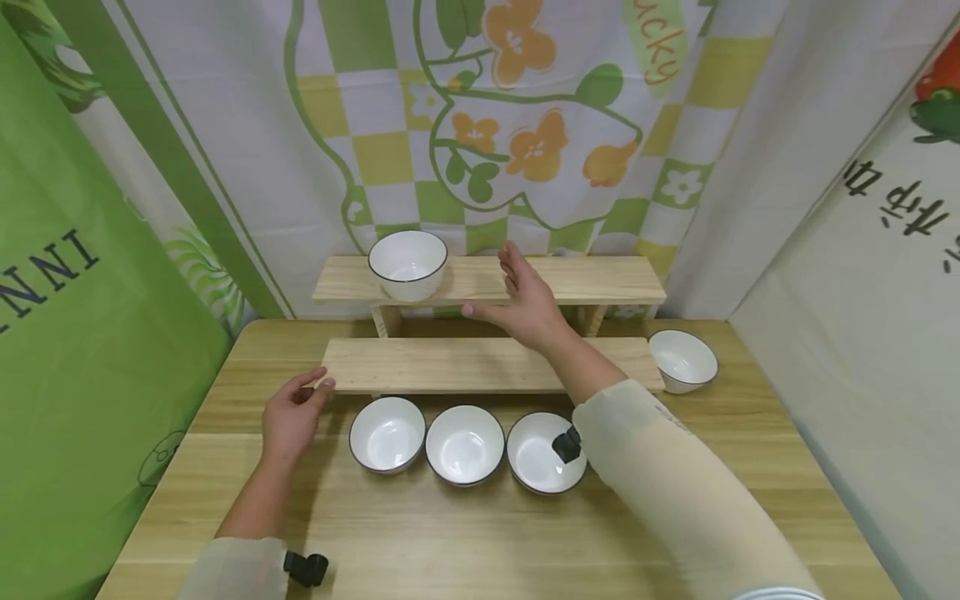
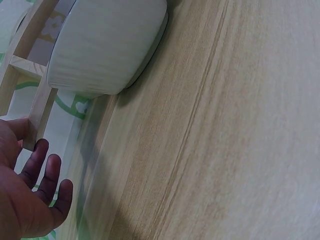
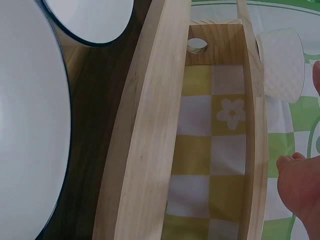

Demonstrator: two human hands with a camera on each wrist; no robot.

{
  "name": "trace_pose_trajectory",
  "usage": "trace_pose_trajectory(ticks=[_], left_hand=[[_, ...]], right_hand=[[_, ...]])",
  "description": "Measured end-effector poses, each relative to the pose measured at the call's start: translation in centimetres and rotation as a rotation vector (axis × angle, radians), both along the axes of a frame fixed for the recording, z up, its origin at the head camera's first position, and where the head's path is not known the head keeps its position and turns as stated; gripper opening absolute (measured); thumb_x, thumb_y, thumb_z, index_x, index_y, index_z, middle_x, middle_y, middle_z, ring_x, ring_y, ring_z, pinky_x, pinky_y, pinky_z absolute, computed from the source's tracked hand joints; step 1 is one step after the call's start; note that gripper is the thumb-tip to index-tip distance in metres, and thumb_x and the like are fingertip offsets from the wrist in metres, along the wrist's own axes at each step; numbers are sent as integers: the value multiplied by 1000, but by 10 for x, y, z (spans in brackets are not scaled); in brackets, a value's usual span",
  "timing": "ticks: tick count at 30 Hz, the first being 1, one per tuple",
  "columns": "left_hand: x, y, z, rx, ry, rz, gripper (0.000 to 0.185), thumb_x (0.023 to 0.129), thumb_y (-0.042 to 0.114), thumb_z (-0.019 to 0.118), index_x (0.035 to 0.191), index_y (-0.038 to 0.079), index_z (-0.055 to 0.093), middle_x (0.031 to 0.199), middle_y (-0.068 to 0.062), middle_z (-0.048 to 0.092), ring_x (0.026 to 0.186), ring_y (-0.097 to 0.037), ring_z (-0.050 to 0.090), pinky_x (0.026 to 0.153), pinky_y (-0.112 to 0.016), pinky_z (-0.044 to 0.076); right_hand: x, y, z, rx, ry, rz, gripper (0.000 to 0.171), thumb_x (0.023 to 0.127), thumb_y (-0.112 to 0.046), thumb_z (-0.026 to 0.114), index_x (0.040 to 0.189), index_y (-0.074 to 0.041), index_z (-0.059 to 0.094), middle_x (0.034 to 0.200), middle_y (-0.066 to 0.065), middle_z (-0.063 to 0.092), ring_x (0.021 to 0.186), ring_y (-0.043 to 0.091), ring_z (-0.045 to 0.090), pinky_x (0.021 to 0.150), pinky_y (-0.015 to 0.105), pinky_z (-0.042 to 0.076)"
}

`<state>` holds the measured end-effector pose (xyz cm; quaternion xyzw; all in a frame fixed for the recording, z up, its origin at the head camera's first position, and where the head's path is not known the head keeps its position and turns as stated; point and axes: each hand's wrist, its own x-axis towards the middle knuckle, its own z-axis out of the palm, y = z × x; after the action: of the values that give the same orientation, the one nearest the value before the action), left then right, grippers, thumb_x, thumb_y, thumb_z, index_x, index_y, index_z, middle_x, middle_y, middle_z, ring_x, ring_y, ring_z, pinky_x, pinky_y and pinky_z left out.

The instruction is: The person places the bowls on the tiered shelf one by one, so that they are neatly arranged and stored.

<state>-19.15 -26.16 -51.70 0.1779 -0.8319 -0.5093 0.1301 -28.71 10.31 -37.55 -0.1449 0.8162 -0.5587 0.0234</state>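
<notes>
A two-tier wooden shelf [image 1: 487,367] stands on the table. My left hand [image 1: 292,417] is at the left end of its lower board, and the left wrist view shows thumb and index finger [image 2: 36,162] pinching that end. My right hand [image 1: 528,308] hovers over the upper board with fingers extended and thumb spread, holding nothing. To its left, a white bowl with a dark rim [image 1: 407,267] sits on the upper board. Three similar bowls stand in a row before the shelf: a left one [image 1: 387,435], a middle one [image 1: 465,446] and a right one [image 1: 540,454].
Another white bowl [image 1: 682,360] stands at the shelf's right end, close to the lower board. Behind the wooden table [image 1: 420,542] hangs a patterned curtain [image 1: 390,158]. A green cloth [image 1: 90,350] borders the left side and a white one [image 1: 862,333] the right.
</notes>
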Motion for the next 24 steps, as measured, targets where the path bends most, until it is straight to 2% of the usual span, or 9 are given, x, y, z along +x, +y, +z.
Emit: trace_pose_trajectory(ticks=[4,10,20,24], left_hand=[[0,0,-1,1,-4,1,43,94,46,76,128,18,75,90,-3,71,78,-6,60,63,-23,48],[0,1,-1,10,-3,5,43,94,46,77,127,18,75,90,-2,71,79,-6,60,63,-23,48],[0,2,1,12,-8,4,44,94,46,77,127,18,75,92,-3,72,79,-6,60,63,-23,48],[1,1,2,9,-9,6,44,94,46,77,127,18,75,92,-4,73,77,-5,60,62,-23,48]], right_hand=[[4,8,-2,-17,7,13,128,78,-40,93,168,-19,5,171,1,23,155,18,25,122,28,27],[9,21,-4,-31,0,-1,127,77,-41,94,168,-21,7,170,-4,24,154,14,25,121,27,27],[20,41,-4,-56,-14,-13,123,80,-24,93,168,-21,7,171,-2,22,155,18,25,122,32,29],[24,50,-6,-33,-4,-15,122,80,-27,93,168,-22,8,171,-4,23,155,18,26,121,32,30]])
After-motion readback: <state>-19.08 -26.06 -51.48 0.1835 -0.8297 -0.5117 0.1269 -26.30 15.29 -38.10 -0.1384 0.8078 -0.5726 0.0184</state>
